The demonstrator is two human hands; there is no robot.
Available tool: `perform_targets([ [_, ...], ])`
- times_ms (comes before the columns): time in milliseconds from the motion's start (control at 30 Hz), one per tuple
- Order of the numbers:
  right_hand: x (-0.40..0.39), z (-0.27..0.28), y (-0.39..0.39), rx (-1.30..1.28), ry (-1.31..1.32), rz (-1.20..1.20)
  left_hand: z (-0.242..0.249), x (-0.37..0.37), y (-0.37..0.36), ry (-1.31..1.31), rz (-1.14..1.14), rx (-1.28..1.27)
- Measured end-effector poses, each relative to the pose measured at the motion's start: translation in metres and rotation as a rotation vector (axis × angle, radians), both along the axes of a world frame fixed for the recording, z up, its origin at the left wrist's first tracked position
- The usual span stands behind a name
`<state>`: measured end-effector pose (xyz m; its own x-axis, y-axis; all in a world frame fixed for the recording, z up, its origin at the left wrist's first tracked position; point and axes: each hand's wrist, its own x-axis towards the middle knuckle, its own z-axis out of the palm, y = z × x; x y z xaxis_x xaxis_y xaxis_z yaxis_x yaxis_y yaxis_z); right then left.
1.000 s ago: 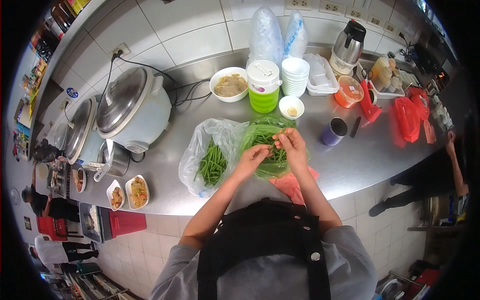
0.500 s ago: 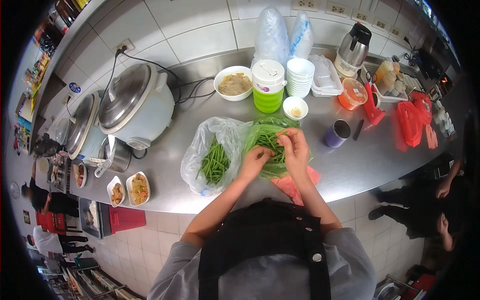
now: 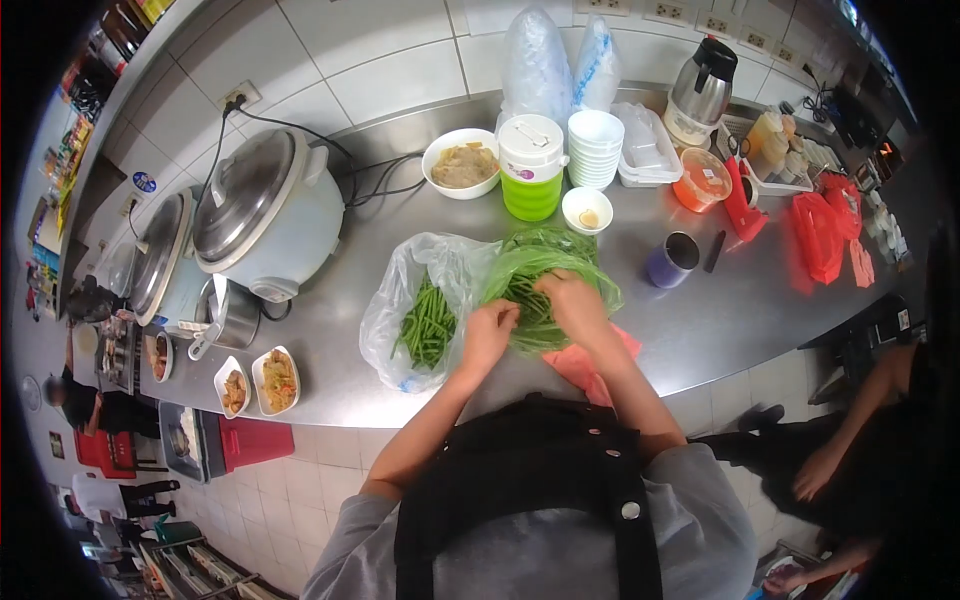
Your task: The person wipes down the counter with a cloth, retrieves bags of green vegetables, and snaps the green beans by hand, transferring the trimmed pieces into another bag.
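A green plastic bag (image 3: 590, 280) lies open on the steel counter with long green beans (image 3: 522, 292) inside. My right hand (image 3: 578, 305) reaches into it from the right, fingers bent and closed on the beans. At the bag's near left edge, my left hand (image 3: 490, 335) is closed in a pinch; whatever its fingertips hold is too small to make out. To the left stands an open clear plastic bag (image 3: 378, 335) holding cut green bean pieces (image 3: 427, 325). A pink cloth (image 3: 590, 365) lies partly under my right forearm.
Behind the bags stand a white bowl of food (image 3: 462, 167), a green-and-white jug (image 3: 532, 190), stacked white bowls (image 3: 596, 150) and a small bowl (image 3: 587, 211). A purple cup (image 3: 672, 261) and knife (image 3: 714, 251) lie right, rice cookers (image 3: 270, 210) left. A person (image 3: 850, 450) is at the right.
My right hand has lowered from above the green bag into the beans. My left hand has moved slightly left and down. The person at the right has come closer.
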<state>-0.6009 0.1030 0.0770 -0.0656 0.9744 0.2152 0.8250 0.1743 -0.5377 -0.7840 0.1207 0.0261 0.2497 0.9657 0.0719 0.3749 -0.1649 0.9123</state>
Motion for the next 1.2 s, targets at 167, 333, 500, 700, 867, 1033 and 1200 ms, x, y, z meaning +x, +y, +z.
perform_targets([
  [167,0.037,-0.027,-0.015,0.04,-0.138,0.158,0.006,0.008,-0.003,0.106,-0.034,0.119],
  [333,0.039,-0.031,-0.017,0.055,-0.017,0.135,0.028,0.02,0.0,0.112,-0.111,0.212],
  [500,0.029,-0.044,-0.011,0.128,-0.076,0.103,0.026,0.02,0.005,0.181,-0.16,0.256],
  [700,0.026,-0.029,-0.013,0.154,-0.084,0.14,0.021,0.018,0.001,0.168,-0.15,0.218],
  [867,0.013,-0.009,-0.011,0.288,0.049,0.102,0.031,0.015,0.0,0.14,-0.133,0.16],
  [1033,0.003,-0.005,-0.007,0.376,0.113,0.075,0.038,0.012,0.005,0.091,-0.081,0.169],
  [1200,-0.004,-0.001,-0.009,0.236,0.381,0.023,0.034,0.007,0.012,-0.165,-0.101,-0.082],
])
